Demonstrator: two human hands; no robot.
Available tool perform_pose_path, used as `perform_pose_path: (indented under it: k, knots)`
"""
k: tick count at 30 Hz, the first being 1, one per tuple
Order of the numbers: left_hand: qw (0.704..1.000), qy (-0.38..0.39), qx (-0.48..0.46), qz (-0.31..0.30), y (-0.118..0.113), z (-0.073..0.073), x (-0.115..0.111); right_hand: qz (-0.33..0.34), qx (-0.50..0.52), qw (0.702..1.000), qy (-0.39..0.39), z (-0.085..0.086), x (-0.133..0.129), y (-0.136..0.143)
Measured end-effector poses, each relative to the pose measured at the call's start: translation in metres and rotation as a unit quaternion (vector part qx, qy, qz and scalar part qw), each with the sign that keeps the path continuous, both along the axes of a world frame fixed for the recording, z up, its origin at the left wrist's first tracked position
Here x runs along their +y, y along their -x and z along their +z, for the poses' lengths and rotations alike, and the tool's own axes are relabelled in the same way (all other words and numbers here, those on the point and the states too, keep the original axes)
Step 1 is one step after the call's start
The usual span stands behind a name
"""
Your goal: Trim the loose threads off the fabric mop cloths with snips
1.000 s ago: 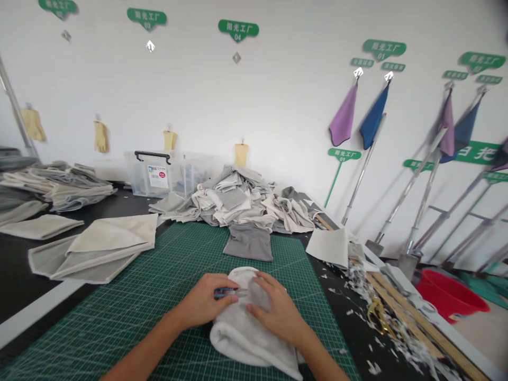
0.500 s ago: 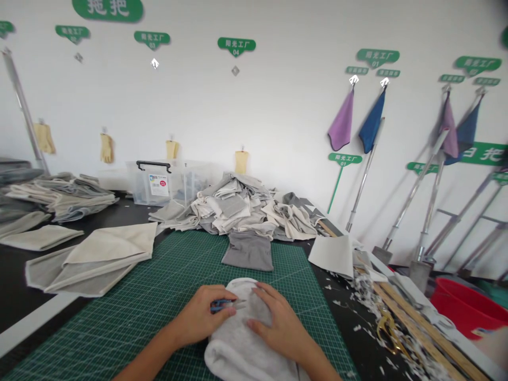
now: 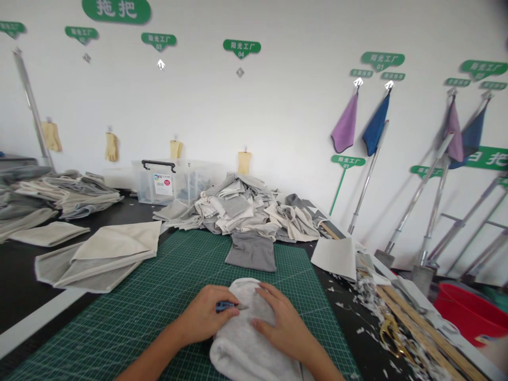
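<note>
My left hand (image 3: 212,312) is closed around small blue-handled thread snips (image 3: 228,306). Their pointed metal tip lies over the upper part of a light grey folded cloth (image 3: 242,341). On the right side of that cloth rests my right hand (image 3: 283,323), thumb and fingers spread apart and touching the fabric. The cloth lies on a green cutting mat (image 3: 190,264), close to me, its lower end cut off by the frame. Just beyond it on the mat is a darker grey piece of cloth (image 3: 252,251).
A heap of grey and cream cloths (image 3: 238,203) stands behind the mat, beside a clear plastic box (image 3: 161,182). More cloths (image 3: 115,248) lie at left. On the right are gold-handled scissors (image 3: 391,333), wooden strips (image 3: 420,330), white scraps and a red bucket (image 3: 468,312).
The snips' two blade tips, seen apart before, now look closer together. Both hands stay at the same place on the cloth; the whole view has shifted slightly.
</note>
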State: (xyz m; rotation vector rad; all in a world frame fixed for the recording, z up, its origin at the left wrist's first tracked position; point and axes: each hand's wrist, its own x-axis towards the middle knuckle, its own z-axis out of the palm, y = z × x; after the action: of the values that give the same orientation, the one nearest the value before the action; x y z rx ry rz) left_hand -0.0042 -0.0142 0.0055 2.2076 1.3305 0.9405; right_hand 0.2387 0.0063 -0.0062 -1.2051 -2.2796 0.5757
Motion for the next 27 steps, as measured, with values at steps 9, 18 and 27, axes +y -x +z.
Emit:
perform_pose_path:
  k: [9, 18, 27]
  knots:
    - [1.000, 0.023, -0.004, -0.011, 0.0009, -0.0021, -0.0007, 0.004, -0.003, 1.000, 0.000, -0.0001, 0.0000, -0.0013]
    - [0.998, 0.037, -0.003, -0.056, -0.0006, 0.0035, -0.0037, 0.010, 0.011, 1.000, 0.013, 0.0020, 0.0007, -0.0010]
    - [0.999, 0.017, 0.009, -0.034, 0.0021, 0.0024, -0.0019, 0.012, 0.024, 0.999, 0.022, 0.0029, 0.0023, -0.0014]
